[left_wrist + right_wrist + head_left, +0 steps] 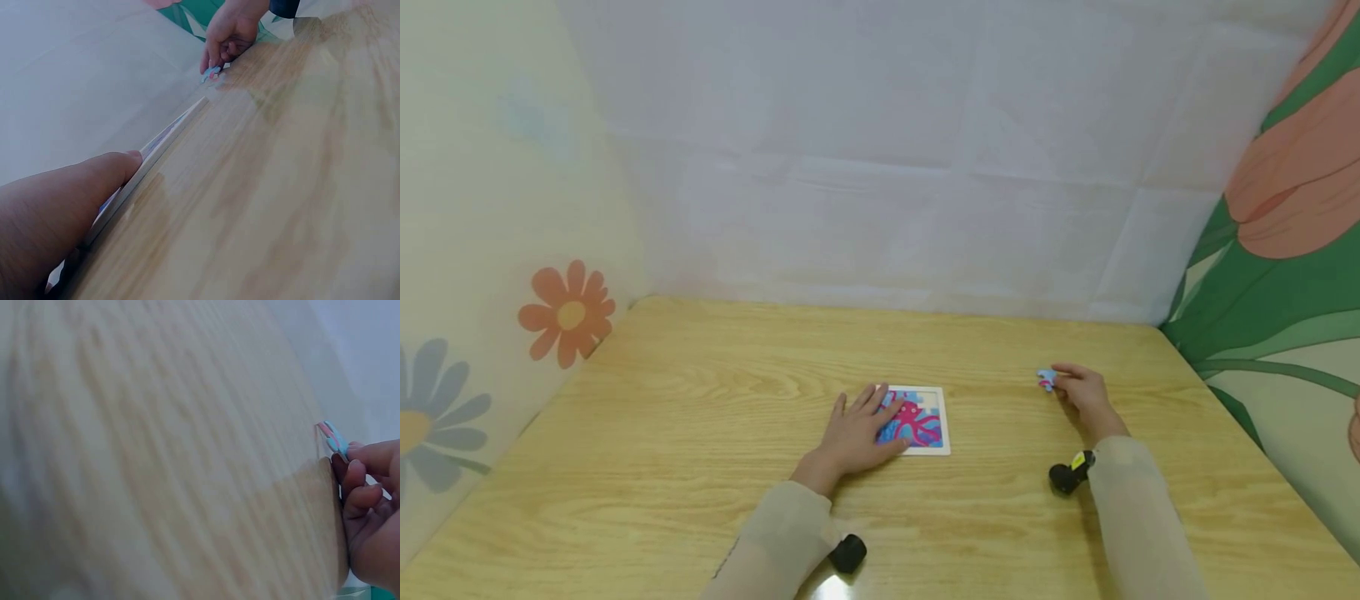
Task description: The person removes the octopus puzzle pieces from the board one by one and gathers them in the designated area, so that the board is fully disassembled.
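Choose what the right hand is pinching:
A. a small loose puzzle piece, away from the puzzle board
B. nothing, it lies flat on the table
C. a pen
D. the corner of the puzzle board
A: the right hand pinches a light blue puzzle piece, well apart from the puzzle board, on which the left hand rests.

No words, numbers, labels or brand marks can be read in any view. The puzzle board (925, 417) on the bench (700, 433) bears only a picture of a pink octopus, and the wall cloths show only flowers, no lettering.
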`<state>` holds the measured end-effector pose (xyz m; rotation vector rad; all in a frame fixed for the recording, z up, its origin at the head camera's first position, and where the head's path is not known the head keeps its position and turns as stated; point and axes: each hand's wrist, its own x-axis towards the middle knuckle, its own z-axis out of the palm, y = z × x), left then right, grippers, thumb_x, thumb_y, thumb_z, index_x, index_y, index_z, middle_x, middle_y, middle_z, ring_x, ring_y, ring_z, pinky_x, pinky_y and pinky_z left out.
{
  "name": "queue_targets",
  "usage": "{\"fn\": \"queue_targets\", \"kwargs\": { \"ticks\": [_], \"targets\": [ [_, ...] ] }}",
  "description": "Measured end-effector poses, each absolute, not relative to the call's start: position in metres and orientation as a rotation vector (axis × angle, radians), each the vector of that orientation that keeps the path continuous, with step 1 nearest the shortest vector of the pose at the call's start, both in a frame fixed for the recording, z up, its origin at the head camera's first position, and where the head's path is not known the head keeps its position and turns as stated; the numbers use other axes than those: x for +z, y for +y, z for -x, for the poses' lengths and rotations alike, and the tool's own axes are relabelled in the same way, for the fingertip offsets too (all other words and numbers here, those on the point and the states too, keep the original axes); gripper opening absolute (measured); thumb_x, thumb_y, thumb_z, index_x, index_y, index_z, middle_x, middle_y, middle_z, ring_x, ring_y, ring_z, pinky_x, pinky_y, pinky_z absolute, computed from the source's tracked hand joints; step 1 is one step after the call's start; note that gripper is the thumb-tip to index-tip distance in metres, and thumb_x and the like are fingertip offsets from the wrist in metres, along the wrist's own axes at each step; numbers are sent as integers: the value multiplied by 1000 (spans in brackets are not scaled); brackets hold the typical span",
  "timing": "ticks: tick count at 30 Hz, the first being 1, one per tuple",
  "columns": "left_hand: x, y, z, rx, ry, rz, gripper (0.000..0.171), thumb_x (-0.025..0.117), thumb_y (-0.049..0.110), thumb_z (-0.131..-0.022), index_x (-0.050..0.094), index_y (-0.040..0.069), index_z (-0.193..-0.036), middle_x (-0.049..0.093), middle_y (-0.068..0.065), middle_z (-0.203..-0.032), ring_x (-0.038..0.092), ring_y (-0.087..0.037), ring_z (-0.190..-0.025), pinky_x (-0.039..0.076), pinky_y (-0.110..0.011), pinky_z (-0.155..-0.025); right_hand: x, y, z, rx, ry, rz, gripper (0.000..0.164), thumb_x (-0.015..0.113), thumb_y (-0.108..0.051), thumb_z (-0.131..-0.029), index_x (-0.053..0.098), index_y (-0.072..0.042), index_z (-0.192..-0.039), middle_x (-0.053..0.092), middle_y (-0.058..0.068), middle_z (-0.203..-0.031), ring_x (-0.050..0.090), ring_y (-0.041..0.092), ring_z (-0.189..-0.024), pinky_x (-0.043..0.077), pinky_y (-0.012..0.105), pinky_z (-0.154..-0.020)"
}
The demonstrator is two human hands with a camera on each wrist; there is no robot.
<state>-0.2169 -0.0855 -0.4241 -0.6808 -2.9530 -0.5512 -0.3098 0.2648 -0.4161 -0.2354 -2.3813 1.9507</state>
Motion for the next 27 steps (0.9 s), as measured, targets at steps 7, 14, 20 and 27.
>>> {"fn": "queue_targets", "kwargs": {
  "ticks": [7, 14, 20, 27],
  "targets": [
    [-423, -85, 216, -553, -2955, 676, 63, 45, 53, -81, 34, 19, -134, 19, -8, -141, 11, -25, -128, 2, -54, -96, -414, 264, 309, 1986, -2382, 232, 37, 49, 6, -81, 42, 18, -114, 50, -5, -58, 38, 3, -44, 29, 15, -40],
    [-423, -85, 217, -557, -2952, 678, 63, 44, 53, -81, 34, 19, -134, 19, -9, -141, 11, -25, -128, 2, -54, -96, -412, 263, 309, 1997, -2379, 278, 36, 46, 8, -82, 39, 19, -115, 50, -5, -58, 41, 4, -45, 31, 13, -41],
    [-426, -85, 217, -550, -2951, 681, 64, 44, 54, -81, 34, 20, -134, 19, -8, -141, 11, -25, -128, 1, -54, -96, -424, 270, 318, 1947, -2369, 270, 33, 52, 6, -79, 48, 16, -110, 52, -3, -61, 44, 5, -46, 35, 16, -41],
    [-426, -85, 218, -575, -2937, 688, 64, 44, 53, -81, 34, 19, -134, 19, -9, -141, 11, -25, -128, 1, -54, -95, -505, 322, 384, 2220, -2165, 17, 21, 61, 5, -73, 65, -1, -93, 55, 5, -64, 44, 11, -44, 31, 20, -37]
  ]
}}
